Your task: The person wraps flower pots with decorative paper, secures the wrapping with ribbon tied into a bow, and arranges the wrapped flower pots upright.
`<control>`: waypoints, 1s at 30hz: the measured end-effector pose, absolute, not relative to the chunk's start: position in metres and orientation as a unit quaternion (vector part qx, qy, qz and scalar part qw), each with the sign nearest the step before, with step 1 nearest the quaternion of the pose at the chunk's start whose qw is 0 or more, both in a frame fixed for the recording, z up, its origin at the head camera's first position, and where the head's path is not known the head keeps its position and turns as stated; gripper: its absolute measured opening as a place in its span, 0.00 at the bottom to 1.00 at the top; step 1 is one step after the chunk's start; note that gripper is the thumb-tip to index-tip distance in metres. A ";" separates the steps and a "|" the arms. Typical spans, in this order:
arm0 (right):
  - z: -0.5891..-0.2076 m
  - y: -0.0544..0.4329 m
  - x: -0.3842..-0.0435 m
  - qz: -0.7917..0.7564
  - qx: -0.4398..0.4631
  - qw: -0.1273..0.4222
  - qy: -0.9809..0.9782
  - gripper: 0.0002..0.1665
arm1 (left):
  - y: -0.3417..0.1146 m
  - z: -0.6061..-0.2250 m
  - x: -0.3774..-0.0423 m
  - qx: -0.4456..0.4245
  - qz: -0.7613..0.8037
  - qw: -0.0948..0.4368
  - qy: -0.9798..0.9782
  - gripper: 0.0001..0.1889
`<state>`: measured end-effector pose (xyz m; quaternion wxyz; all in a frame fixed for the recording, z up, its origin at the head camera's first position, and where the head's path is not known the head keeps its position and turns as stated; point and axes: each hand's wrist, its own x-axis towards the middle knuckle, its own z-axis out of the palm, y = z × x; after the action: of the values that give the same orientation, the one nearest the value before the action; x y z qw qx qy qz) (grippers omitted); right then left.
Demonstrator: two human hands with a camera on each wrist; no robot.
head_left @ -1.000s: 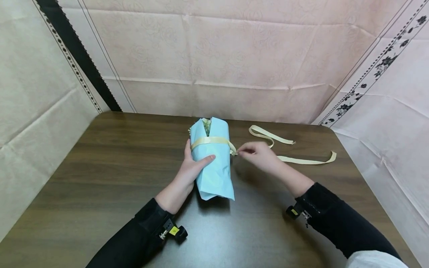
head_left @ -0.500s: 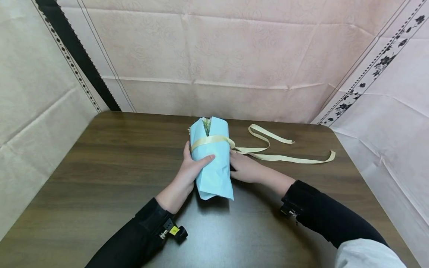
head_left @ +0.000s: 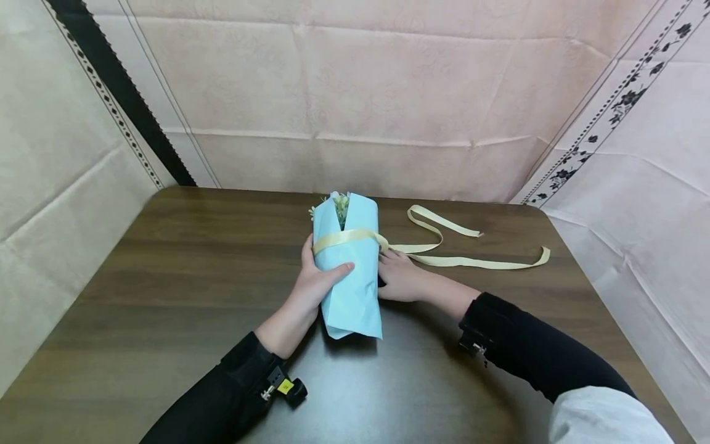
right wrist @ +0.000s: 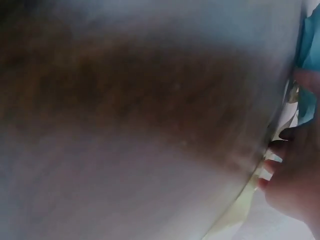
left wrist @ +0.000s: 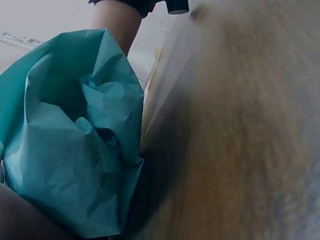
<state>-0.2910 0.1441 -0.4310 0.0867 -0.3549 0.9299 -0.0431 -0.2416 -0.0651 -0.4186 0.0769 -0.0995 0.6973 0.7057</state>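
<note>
A flower bouquet wrapped in light blue paper (head_left: 355, 290) is held upright over the table, with pale green blossoms (head_left: 341, 206) showing at its top. My left hand (head_left: 313, 280) grips its left side, thumb across the front and fingers hidden behind. Against the right side rests my right hand (head_left: 402, 275); its fingertips are partly hidden by the paper. In the right wrist view the fingers look spread near the ribbon, the thumb close to the blue paper. A cream ribbon (head_left: 352, 236) circles the bouquet. The left wrist view shows the crumpled lower end of the wrapping (left wrist: 80, 150).
Two loose ribbon tails (head_left: 471, 263) trail rightward over the brown wooden table (head_left: 194, 277). Pale patterned cloth (head_left: 388, 92) hangs behind the table and along both sides.
My right hand has left the ribbon at the bouquet's right and come in against the paper. Its ribbon tails now lie on the table. The bouquet's lower end has shifted slightly left and nearer.
</note>
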 end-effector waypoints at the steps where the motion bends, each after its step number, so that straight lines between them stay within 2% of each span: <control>1: -0.431 0.144 -0.291 -0.046 -0.361 0.094 0.927 0.44 | -0.065 -0.419 -0.241 -0.100 0.705 0.078 0.697 0.55; 8: -0.429 0.151 -0.283 -0.053 -0.402 0.088 0.910 0.43 | -0.066 -0.418 -0.242 -0.100 0.709 0.086 0.693 0.55; 15: -0.423 0.159 -0.272 -0.034 -0.416 0.070 0.906 0.34 | -0.066 -0.417 -0.241 -0.104 0.710 0.085 0.691 0.54; 21: -0.423 0.161 -0.275 0.005 -0.441 -0.008 0.898 0.21 | -0.066 -0.415 -0.240 -0.107 0.711 0.089 0.690 0.54; 27: -0.427 0.160 -0.278 0.050 -0.436 -0.118 0.891 0.07 | -0.067 -0.415 -0.245 -0.106 0.711 0.093 0.689 0.54; 30: -0.427 0.160 -0.279 0.033 -0.420 -0.138 0.896 0.06 | -0.067 -0.415 -0.245 -0.109 0.710 0.097 0.689 0.54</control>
<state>-0.2788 0.1597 -0.4267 -0.1382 -0.4198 0.8964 0.0327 -0.2454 -0.0673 -0.4153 0.0969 -0.1092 0.6894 0.7096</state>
